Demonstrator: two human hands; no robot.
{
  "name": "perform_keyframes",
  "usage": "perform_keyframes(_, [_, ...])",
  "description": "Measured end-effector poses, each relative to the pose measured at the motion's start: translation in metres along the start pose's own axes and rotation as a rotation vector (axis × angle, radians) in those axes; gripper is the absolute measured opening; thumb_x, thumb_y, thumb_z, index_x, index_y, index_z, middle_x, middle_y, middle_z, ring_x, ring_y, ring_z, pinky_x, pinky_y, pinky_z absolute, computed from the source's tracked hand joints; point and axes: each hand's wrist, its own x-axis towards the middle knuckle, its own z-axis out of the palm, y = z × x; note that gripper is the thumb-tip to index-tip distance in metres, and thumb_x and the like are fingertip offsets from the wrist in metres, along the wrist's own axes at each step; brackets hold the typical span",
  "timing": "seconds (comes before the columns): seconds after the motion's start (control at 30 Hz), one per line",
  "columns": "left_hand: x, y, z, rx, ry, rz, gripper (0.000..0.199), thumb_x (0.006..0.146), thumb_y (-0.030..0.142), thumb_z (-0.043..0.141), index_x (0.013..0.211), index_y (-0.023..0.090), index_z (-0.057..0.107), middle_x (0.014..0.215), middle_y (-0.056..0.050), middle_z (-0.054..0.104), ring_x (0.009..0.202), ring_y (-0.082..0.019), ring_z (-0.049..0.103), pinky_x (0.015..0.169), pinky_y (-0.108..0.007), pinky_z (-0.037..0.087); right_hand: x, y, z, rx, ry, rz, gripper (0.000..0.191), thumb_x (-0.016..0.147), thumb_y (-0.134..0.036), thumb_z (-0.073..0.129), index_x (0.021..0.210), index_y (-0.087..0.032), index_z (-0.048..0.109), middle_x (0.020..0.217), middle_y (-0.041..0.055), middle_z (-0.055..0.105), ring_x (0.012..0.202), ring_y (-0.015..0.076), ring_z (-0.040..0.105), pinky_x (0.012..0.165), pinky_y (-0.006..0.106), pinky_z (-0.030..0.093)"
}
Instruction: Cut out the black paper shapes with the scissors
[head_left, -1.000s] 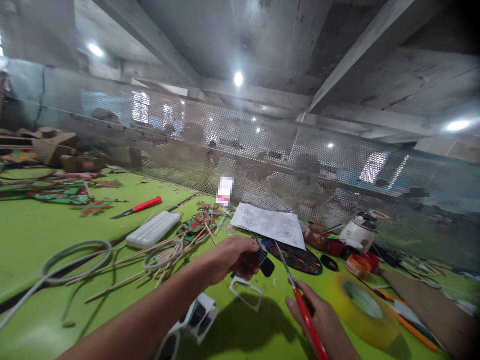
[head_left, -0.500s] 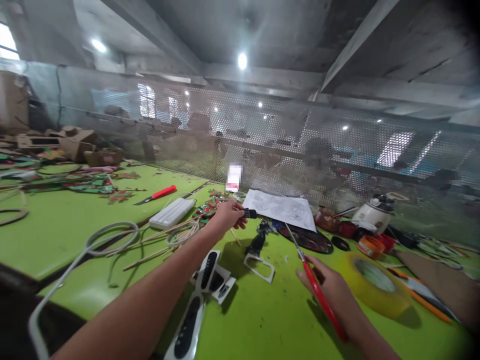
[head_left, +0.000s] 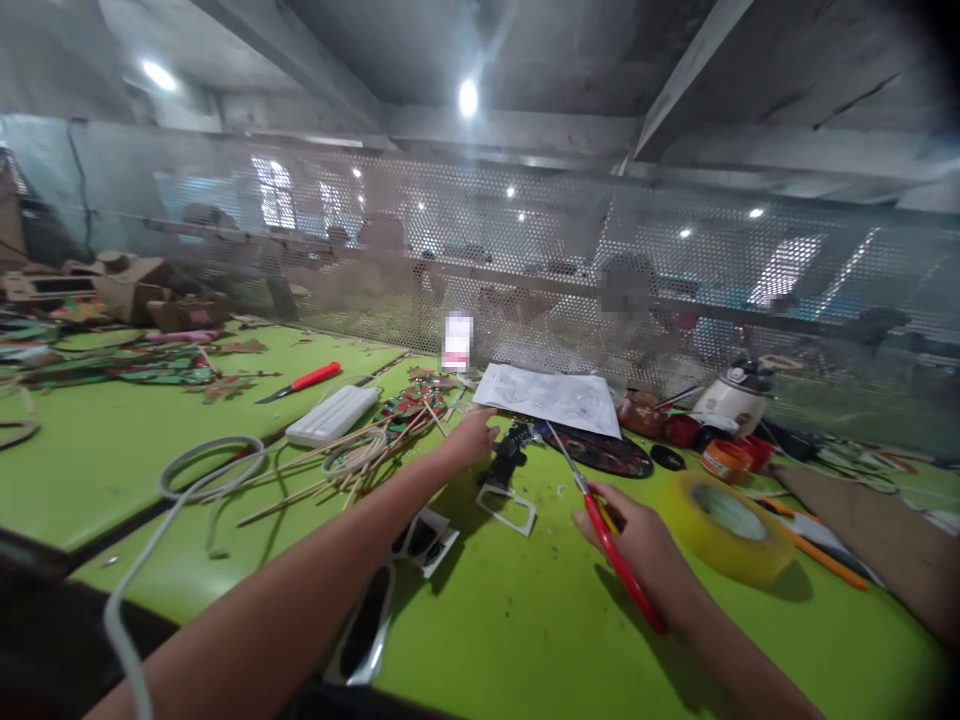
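My left hand [head_left: 472, 442] reaches over the green table, just left of some black cut pieces [head_left: 510, 450]. Its visible fingers are slightly apart, and nothing shows between them. My right hand [head_left: 630, 525] is closed around the red-handled scissors [head_left: 619, 565], whose thin metal blades point up and left toward a dark round palette [head_left: 607, 455]. A printed white sheet [head_left: 551, 398] lies partly over that palette. Between the hands is a thin white frame-shaped piece [head_left: 508, 511]. White-edged black cutouts [head_left: 426, 540] lie below my left forearm.
Yellow tape roll [head_left: 727, 525], orange-handled tool [head_left: 825, 550] and paint jars [head_left: 724, 460] are at right. On the left are a red-handled knife [head_left: 315, 377], a white box [head_left: 332, 415], thin sticks [head_left: 300, 498] and a looped cable [head_left: 214, 470]. A mesh screen [head_left: 525, 270] stands behind.
The black comb-like piece is no longer in my left hand, which now sits lower beside the black pieces. The view has shifted slightly; my right hand still holds the scissors.
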Motion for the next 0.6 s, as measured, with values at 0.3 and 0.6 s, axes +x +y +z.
perform_keyframes(0.3, [-0.043,0.043,0.001,0.305,-0.306,0.275,0.028,0.053,0.014,0.08,0.078,0.023,0.072,0.089,-0.005,0.069,0.096,-0.026,0.056,0.092,-0.037,0.04,0.005,0.0,-0.006,0.038,0.073,-0.053,0.051,0.073,-0.042,0.058,0.114,-0.013,0.067,0.094,0.0114,0.074,0.089,0.0287,0.067,0.077,0.035,0.048])
perform_keyframes(0.6, [-0.052,0.046,0.01,0.294,-0.415,0.36,0.015,0.061,0.007,0.064,0.055,0.021,0.061,0.062,0.0,0.059,0.059,-0.013,0.047,0.063,-0.026,0.038,0.006,0.002,-0.014,0.024,0.154,-0.086,0.051,0.078,-0.048,0.054,0.114,-0.013,0.065,0.082,0.0083,0.072,0.075,0.0236,0.067,0.066,0.03,0.048])
